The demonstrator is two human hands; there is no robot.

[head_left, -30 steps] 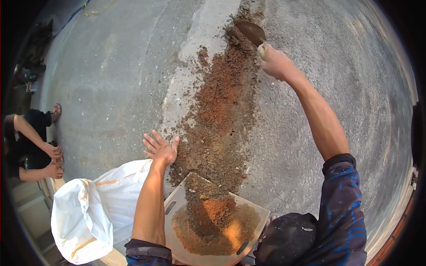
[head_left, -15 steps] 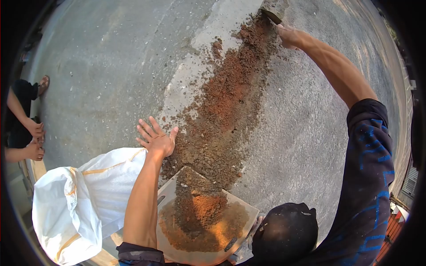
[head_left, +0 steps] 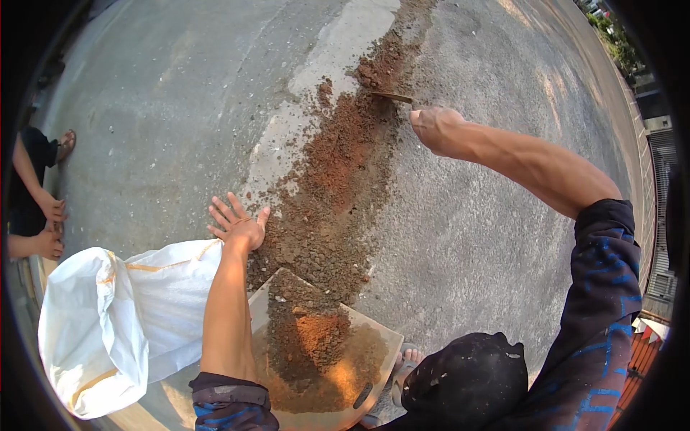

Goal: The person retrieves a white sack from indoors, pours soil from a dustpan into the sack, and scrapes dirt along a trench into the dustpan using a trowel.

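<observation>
My right hand (head_left: pixel 438 131) is closed round the handle of a trowel (head_left: pixel 392 95), whose thin blade is seen nearly edge-on and touches the soil. A long strip of reddish-brown soil (head_left: pixel 334 161) runs along the pavement. My left hand (head_left: pixel 241 228) holds nothing; its fingers are spread over the ground at the soil's left edge. Below it, a pale flat scoop (head_left: pixel 384 334) with a slot cut in its side bears brown and orange soil. Its front edge meets the end of the strip. Beside my left forearm lies a white woven sack (head_left: pixel 172 294).
At the far left another person's hands (head_left: pixel 50 223) and sandalled foot (head_left: pixel 67 144) show. My dark-clothed knee (head_left: pixel 467 381) is at the lower right of the scoop, with my foot (head_left: pixel 406 366) beside it. Rough grey pavement (head_left: pixel 474 244) stretches to the right.
My right hand has drawn the trowel nearer along the soil strip, and the blade has turned. My left hand stays spread in about the same place. The view has shifted slightly.
</observation>
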